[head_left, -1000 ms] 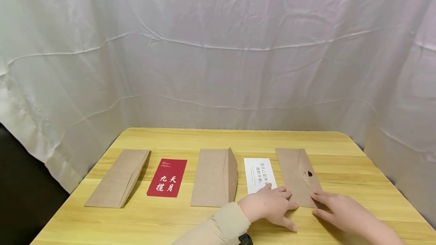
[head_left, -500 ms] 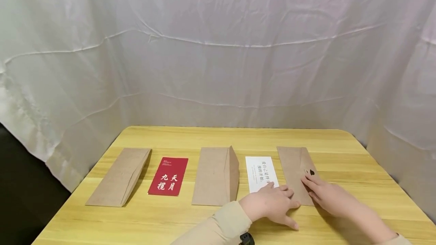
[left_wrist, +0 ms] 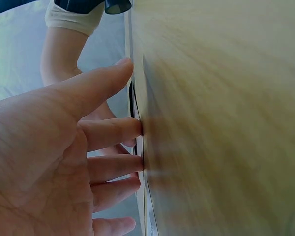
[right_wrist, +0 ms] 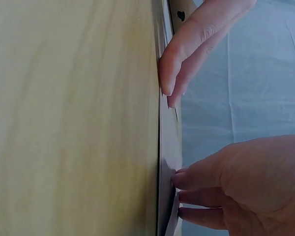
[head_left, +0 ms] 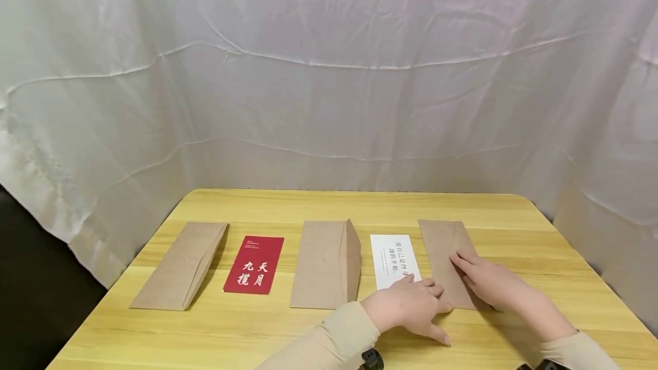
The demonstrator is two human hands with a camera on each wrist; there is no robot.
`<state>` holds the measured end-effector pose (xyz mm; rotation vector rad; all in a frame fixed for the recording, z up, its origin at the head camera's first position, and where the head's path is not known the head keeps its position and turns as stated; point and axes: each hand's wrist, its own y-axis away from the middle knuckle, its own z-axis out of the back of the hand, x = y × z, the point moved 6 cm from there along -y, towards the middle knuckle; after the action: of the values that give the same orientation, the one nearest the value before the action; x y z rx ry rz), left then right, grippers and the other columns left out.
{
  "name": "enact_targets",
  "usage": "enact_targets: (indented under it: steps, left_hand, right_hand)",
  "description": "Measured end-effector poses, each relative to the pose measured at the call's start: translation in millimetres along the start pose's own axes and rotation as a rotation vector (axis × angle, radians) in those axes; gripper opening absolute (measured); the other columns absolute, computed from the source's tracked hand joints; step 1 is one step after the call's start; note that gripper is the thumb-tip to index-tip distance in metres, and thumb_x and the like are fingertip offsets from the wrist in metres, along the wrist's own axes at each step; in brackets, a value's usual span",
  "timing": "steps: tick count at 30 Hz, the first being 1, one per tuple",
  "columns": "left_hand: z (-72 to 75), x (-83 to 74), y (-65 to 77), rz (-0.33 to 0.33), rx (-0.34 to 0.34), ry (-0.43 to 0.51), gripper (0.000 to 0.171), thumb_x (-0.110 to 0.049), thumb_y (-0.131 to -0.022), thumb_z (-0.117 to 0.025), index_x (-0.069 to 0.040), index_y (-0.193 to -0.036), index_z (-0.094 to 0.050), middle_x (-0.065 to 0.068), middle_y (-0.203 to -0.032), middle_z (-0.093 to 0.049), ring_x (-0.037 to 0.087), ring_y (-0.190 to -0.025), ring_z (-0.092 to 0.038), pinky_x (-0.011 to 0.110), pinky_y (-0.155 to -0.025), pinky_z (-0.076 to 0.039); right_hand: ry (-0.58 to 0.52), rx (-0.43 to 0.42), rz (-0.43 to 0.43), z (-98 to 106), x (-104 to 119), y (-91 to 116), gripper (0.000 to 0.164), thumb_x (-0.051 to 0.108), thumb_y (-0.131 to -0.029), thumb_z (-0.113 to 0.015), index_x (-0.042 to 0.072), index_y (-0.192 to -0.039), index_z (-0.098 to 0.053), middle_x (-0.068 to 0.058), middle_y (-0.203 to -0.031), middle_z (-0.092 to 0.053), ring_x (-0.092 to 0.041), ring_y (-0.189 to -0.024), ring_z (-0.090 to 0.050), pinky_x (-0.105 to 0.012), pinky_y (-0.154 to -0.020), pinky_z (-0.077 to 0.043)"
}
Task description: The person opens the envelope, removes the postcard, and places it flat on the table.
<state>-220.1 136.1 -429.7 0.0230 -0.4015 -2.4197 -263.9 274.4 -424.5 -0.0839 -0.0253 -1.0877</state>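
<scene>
A brown paper envelope [head_left: 443, 244] lies at the right of the table, its flap side facing up. My left hand [head_left: 410, 308] rests with spread fingers over the near end of a white printed card [head_left: 392, 258], its fingertips reaching the envelope's near left edge. In the left wrist view its fingers [left_wrist: 115, 132] are nearly straight. My right hand [head_left: 493, 281] lies over the envelope's right part, fingertips touching its surface and covering the heart mark. Its thumb and fingers [right_wrist: 199, 214] touch the paper in the right wrist view; a strip of the flap stands slightly raised there.
A second brown envelope [head_left: 319, 267] with a partly raised flap lies in the middle. Left of it are a red printed card [head_left: 254, 264] and a third brown envelope [head_left: 177, 267]. Pale curtains [head_left: 329, 101] hang behind the wooden table [head_left: 216, 338].
My right hand has moved left and away from me, from the right envelope's near right edge onto its middle, hiding the heart. The left hand has stayed almost still.
</scene>
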Motion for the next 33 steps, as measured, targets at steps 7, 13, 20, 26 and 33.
enact_targets:
  steps: [7,13,20,26,33]
  left_hand:
    - [1.9,0.9,-0.8,-0.002,-0.001,0.004,0.063,-0.073,-0.087,-0.045,-0.052,-0.145,-0.032,-0.021,-0.157,-0.027,0.002,-0.148,-0.023,0.037,-0.120,-0.028]
    - [0.2,1.7,-1.0,-0.006,-0.002,0.023,0.062,-0.072,-0.088,-0.045,-0.052,-0.145,-0.032,-0.020,-0.158,-0.026,0.002,-0.148,-0.022,0.036,-0.120,-0.028]
    - [-1.3,1.8,-0.2,-0.012,0.000,0.037,0.061,-0.071,-0.089,-0.045,-0.051,-0.145,-0.032,-0.020,-0.158,-0.026,0.002,-0.148,-0.022,0.036,-0.120,-0.028]
    - [-1.8,1.9,-0.2,-0.009,0.002,0.030,0.061,-0.071,-0.089,-0.045,-0.052,-0.145,-0.031,-0.020,-0.158,-0.026,0.002,-0.148,-0.022,0.035,-0.120,-0.028]
    - [-0.6,1.3,1.0,-0.005,0.001,0.017,0.061,-0.071,-0.089,-0.045,-0.052,-0.145,-0.032,-0.021,-0.158,-0.027,0.001,-0.148,-0.023,0.035,-0.119,-0.029]
  right_hand:
    - [0.038,-0.028,0.023,2.8,-2.9,0.9,0.041,0.009,-0.093,-0.059,-0.002,-0.132,-0.057,-0.027,-0.138,-0.053,-0.044,-0.108,-0.064,-0.054,-0.079,-0.055]
    - [0.098,-0.065,0.044,6.3,-0.1,2.3,0.038,0.009,-0.092,-0.060,-0.001,-0.129,-0.060,-0.023,-0.134,-0.057,-0.041,-0.113,-0.062,-0.057,-0.085,-0.053]
    - [0.113,-0.055,0.036,8.5,3.2,3.0,0.035,0.010,-0.094,-0.057,0.000,-0.127,-0.062,-0.022,-0.133,-0.059,-0.040,-0.119,-0.059,-0.059,-0.086,-0.050]
    - [0.126,-0.058,0.023,11.1,3.2,2.4,0.033,0.008,-0.092,-0.059,0.002,-0.125,-0.064,-0.020,-0.131,-0.061,-0.039,-0.119,-0.059,-0.061,-0.088,-0.049]
    - [0.140,-0.089,0.030,13.7,2.2,2.1,0.032,0.005,-0.090,-0.062,0.004,-0.121,-0.066,-0.017,-0.126,-0.065,-0.037,-0.115,-0.062,-0.060,-0.085,-0.049]
